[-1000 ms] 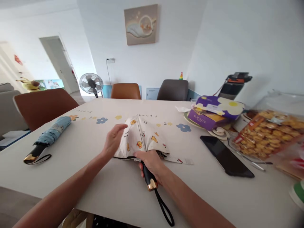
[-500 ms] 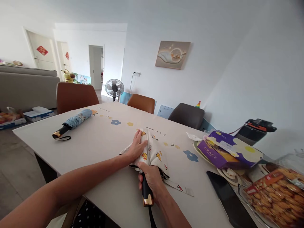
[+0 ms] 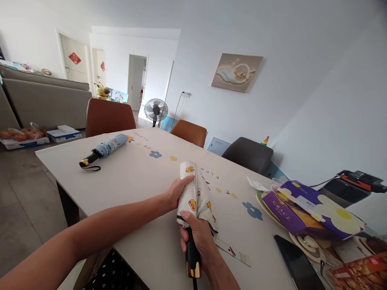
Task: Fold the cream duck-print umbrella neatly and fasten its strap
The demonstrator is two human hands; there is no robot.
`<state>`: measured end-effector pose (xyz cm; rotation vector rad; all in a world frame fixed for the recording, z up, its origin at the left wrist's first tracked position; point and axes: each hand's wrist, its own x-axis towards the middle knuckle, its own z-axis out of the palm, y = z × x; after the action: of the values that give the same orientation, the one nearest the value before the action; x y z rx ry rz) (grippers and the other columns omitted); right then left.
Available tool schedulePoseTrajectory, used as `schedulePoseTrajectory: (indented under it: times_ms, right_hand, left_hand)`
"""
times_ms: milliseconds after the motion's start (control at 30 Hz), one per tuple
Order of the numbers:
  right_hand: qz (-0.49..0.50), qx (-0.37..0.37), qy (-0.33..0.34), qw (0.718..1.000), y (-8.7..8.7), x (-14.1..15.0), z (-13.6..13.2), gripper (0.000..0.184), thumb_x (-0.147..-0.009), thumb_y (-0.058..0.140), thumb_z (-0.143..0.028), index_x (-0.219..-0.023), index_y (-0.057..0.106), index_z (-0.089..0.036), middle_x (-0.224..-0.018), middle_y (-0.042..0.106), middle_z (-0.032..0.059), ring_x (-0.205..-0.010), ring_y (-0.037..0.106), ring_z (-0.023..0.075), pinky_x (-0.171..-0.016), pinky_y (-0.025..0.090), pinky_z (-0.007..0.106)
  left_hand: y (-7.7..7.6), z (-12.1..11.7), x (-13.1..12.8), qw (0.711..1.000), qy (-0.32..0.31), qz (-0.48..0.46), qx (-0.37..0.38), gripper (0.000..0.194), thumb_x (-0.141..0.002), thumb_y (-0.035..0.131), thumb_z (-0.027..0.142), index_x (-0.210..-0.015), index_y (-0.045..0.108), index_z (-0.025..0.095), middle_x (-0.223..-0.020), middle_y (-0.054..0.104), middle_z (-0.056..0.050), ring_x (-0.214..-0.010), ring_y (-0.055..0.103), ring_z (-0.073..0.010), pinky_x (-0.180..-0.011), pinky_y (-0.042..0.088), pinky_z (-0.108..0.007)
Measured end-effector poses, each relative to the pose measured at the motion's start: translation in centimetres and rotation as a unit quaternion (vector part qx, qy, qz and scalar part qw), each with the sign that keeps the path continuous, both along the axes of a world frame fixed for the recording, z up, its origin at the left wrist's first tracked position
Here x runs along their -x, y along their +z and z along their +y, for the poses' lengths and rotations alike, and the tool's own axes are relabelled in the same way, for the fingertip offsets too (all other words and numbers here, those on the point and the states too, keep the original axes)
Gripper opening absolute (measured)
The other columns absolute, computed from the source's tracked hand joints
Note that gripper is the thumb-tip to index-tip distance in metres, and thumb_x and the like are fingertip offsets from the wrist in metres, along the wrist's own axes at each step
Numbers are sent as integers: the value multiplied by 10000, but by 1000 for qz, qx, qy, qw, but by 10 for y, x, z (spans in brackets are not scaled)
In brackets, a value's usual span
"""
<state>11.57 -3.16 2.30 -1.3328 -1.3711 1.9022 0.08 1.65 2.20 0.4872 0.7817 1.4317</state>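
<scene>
A folded white umbrella (image 3: 190, 193) with a yellow cartoon print lies over the near part of the table, its black and gold handle toward me. My right hand (image 3: 198, 237) grips it where the handle meets the cloth, thumb on the fabric. Around the left side of the canopy, my left hand (image 3: 179, 190) is wrapped with the thumb across the top; its other fingers are hidden beneath. The umbrella's loose strap (image 3: 232, 250) stretches over the tabletop to the right of my right hand. Farther left lies a blue folded umbrella (image 3: 110, 146) with a black and gold handle.
On the right of the white table (image 3: 145, 181) are a black phone (image 3: 298, 262), a purple box (image 3: 284, 213) on a plate, and a snack package (image 3: 363, 270). Behind them stands a dark bottle (image 3: 341, 189). Chairs (image 3: 110, 117) line the far side; a fan (image 3: 156, 110) stands beyond.
My left hand has gone from lying flat on the canopy to wrapping its left side. The cloth there is gathered narrower. The view has shifted to the left.
</scene>
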Motion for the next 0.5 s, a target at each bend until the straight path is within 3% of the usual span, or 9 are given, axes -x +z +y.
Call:
schedulePoseTrajectory:
  times_ms: [133,267,400,500]
  right_hand:
    - [30,11,13,999,0,0,0,403,-745,476,-350,-406,350,-171,-332,335,-52,-227,374,76,-301,226,193]
    - [32,40,7,999,-7,2,0,354,-745,496,-393,-483,429,-164,-341,393,-38,-236,402,99,-297,249,205]
    - [49,25,-44,998,-10,3,-1,344,-734,575,-470,-825,594,-139,-602,635,33,-427,594,143,-496,477,246]
    - [95,42,-73,992,-7,4,-3,498,-721,587,-526,-1066,552,-169,-748,680,48,-516,639,163,-633,519,287]
  left_hand:
    - [1,-3,2,996,-55,-53,47,360,-681,637,393,-924,573,134,-699,638,-67,-621,618,-199,-651,524,-353]
    - [3,-4,6,997,-26,-55,55,301,-668,630,278,-924,580,127,-688,635,-59,-573,595,-173,-634,517,-327]
    - [7,-5,9,998,4,-40,44,319,-641,633,238,-939,578,139,-715,632,-55,-597,592,-180,-636,508,-337]
    - [9,-8,8,999,0,-36,34,353,-635,636,253,-960,573,132,-738,628,-68,-622,593,-192,-659,503,-355]
